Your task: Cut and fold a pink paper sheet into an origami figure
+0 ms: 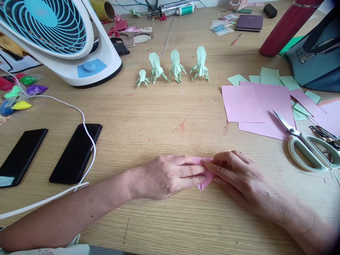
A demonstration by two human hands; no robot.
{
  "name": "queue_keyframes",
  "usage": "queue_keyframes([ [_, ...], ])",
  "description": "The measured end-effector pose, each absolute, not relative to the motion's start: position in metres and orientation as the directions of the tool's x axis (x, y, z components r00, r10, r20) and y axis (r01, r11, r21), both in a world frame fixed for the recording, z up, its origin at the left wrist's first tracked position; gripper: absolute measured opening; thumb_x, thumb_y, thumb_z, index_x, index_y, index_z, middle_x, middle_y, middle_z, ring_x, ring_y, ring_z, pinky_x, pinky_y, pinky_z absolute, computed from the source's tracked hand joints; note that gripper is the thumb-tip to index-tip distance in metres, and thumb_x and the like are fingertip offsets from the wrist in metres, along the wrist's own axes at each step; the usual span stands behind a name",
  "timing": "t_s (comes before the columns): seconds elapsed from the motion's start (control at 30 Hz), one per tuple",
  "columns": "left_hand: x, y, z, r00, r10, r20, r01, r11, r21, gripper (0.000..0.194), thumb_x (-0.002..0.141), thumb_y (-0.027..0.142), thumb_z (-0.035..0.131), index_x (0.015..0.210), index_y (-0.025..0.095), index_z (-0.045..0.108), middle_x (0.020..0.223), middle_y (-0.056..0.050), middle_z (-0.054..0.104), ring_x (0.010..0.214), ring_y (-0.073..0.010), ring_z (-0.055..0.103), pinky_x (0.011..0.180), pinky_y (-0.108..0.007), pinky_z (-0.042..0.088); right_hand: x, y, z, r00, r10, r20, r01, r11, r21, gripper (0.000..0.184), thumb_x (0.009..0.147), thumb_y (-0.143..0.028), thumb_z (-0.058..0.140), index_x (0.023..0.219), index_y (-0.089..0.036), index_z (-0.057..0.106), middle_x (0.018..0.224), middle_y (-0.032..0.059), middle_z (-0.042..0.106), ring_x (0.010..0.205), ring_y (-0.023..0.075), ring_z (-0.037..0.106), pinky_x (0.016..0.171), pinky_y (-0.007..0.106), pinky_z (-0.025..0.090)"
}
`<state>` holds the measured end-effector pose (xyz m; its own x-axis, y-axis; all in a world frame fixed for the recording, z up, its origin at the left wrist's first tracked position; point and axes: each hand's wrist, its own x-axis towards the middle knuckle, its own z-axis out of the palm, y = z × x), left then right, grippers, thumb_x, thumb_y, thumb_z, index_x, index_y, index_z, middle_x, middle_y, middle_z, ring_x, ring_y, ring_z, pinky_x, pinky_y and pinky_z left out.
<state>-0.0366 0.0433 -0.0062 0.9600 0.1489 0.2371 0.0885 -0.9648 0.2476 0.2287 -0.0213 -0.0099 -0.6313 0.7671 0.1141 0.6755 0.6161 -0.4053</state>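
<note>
A small folded piece of pink paper (204,185) lies on the table in front of me, with crease lines and a pointed lower corner. My left hand (170,176) comes over it from the left, its fingers close together and holding the paper down; its thumb is hidden. On the other side, my right hand (239,177) is closed on the paper's right part, thumb and fingers pinching near the upper edge. Both hands cover much of the paper, so its full shape cannot be made out.
Several pale green folded paper figures (175,65) stand at the back. To the right are pink sheets (265,102), green scraps (269,76), scissors (305,141), a red flask (288,30) and a bag (316,56). A fan (98,53), two phones (77,152) and a white cable (94,152) occupy the left.
</note>
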Motion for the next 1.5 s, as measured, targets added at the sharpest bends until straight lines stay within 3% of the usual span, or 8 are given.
queue_keyframes([
  [0.7,-0.0364,0.0432,-0.0057,0.962,0.147,0.232,0.095,-0.971,0.220,0.034,0.097,0.016,0.049,0.129,0.019,0.062,0.140,-0.002,0.059,0.136,-0.0202,0.047,0.112,-0.032,0.046,0.2270,-0.0183,-0.0103,-0.624,0.772,0.119,0.662,0.604,-0.444,0.039,0.098,-0.019,0.050,0.136,-0.021,0.057,0.108,0.0130,0.059,0.096,0.0244,0.057,0.081,0.040,0.052],
  [1.0,-0.0359,0.0438,-0.0049,0.959,0.155,0.238,0.099,-0.967,0.233,0.034,0.097,0.014,0.050,0.129,0.020,0.062,0.140,-0.001,0.059,0.137,-0.0192,0.046,0.112,-0.032,0.046,0.2296,-0.0205,-0.0110,-0.629,0.772,0.089,0.670,0.597,-0.442,0.045,0.098,-0.017,0.049,0.143,-0.022,0.049,0.110,0.0126,0.057,0.096,0.0244,0.055,0.083,0.040,0.050],
  [1.2,-0.0357,0.0432,-0.0043,0.960,0.156,0.233,0.098,-0.965,0.244,0.035,0.097,0.013,0.050,0.129,0.020,0.062,0.142,0.000,0.057,0.139,-0.0186,0.043,0.113,-0.030,0.044,0.2268,-0.0205,-0.0094,-0.639,0.766,0.069,0.689,0.609,-0.393,0.048,0.098,-0.015,0.047,0.145,-0.022,0.046,0.109,0.0114,0.059,0.090,0.0233,0.056,0.079,0.039,0.049],
  [1.5,-0.0360,0.0408,-0.0038,0.966,0.167,0.199,0.116,-0.962,0.247,0.033,0.099,0.016,0.047,0.128,0.023,0.062,0.142,-0.001,0.057,0.138,-0.0192,0.042,0.112,-0.033,0.045,0.2248,-0.0232,-0.0099,-0.690,0.708,0.153,0.663,0.702,-0.258,0.037,0.100,-0.020,0.044,0.134,-0.018,0.056,0.107,0.0125,0.063,0.086,0.0241,0.058,0.078,0.040,0.047],
])
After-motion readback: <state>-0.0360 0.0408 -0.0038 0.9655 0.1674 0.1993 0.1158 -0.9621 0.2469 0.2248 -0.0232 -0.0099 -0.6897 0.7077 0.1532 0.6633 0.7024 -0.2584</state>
